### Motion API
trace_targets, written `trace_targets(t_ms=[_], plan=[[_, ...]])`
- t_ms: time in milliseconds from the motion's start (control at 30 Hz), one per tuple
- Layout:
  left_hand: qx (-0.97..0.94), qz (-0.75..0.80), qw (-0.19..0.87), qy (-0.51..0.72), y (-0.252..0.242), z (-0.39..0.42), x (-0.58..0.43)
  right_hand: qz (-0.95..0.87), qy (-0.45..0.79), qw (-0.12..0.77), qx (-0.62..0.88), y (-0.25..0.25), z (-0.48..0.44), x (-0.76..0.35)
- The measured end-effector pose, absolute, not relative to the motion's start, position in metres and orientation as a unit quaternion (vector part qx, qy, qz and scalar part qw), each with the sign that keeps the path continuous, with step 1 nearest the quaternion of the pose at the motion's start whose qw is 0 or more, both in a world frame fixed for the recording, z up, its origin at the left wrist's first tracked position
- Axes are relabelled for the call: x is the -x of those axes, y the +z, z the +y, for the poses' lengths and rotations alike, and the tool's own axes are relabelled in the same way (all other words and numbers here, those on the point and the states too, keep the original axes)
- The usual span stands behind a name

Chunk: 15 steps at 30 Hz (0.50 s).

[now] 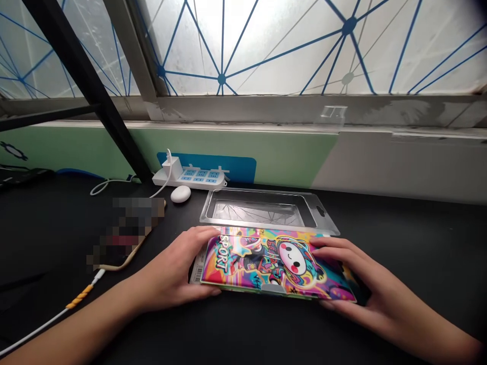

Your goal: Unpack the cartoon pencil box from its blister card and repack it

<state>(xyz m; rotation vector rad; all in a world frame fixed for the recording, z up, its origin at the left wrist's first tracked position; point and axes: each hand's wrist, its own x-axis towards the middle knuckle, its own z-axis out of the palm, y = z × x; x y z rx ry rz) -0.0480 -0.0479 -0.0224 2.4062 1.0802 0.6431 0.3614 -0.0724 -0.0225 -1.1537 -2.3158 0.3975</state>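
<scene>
The fingers of the left hand (pixel 175 274) grasp one end of a colourful flat case (pixel 262 263), thumb at its near edge. The fingers of the right hand (pixel 365 284) grasp the other end, several lying over its printed top. The case sits between both sets of fingers, its SPORT lettering beside the left ones. Just beyond the fingers, a clear plastic tray (pixel 262 210) lies on the black bench (pixel 411 243); past the left fingers stands a white power strip (pixel 203 178).
</scene>
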Motion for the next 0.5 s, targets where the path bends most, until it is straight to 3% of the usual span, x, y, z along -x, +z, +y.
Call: trace_targets(t_ms=[333, 500], plan=[[-0.830, 0.434, 0.253, 0.243, -0.026, -0.050, 0.049, -0.852, 0.107, 0.293, 0.421, -0.017, -0.073, -0.362], [-0.838, 0.419, 0.257, 0.239, -0.028, -0.052, 0.047, -0.733, 0.160, 0.361, 0.554, -0.014, -0.068, -0.354]])
